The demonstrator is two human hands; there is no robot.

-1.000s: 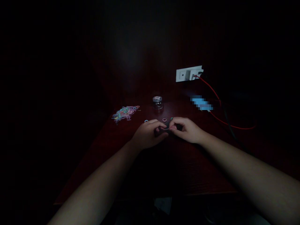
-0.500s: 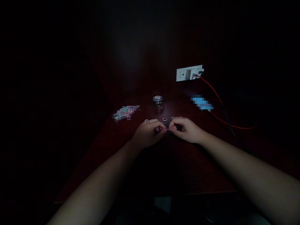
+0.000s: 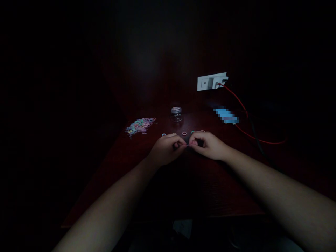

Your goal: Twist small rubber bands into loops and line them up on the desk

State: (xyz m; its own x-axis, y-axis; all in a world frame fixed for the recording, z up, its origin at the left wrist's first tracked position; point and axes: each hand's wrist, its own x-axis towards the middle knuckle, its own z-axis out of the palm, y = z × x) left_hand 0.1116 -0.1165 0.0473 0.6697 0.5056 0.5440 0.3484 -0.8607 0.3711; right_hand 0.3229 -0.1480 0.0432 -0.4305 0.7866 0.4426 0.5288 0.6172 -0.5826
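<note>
My left hand (image 3: 168,148) and my right hand (image 3: 207,145) meet above the dark red table, fingertips almost touching. Both are closed in a pinch on one small, pale purple rubber band (image 3: 187,144), of which only a short piece shows between them. Just beyond my fingers lie several small bands in a row: a pink band (image 3: 184,133), a green band (image 3: 193,132) and a blue band (image 3: 164,134), with others partly covered by my hands. Farther left spreads a pile of loose coloured rubber bands (image 3: 140,126).
A clear lidded jar (image 3: 176,114) stands behind my hands. At the right a phone with a blurred screen (image 3: 225,114) lies on the table (image 3: 210,189), its red cable (image 3: 262,141) running to a charger in the wall socket (image 3: 204,83). A dark cable crosses the red one.
Almost nothing differs. Both hands keep their pinch on the band in the same place, and the bands, jar and phone stay put.
</note>
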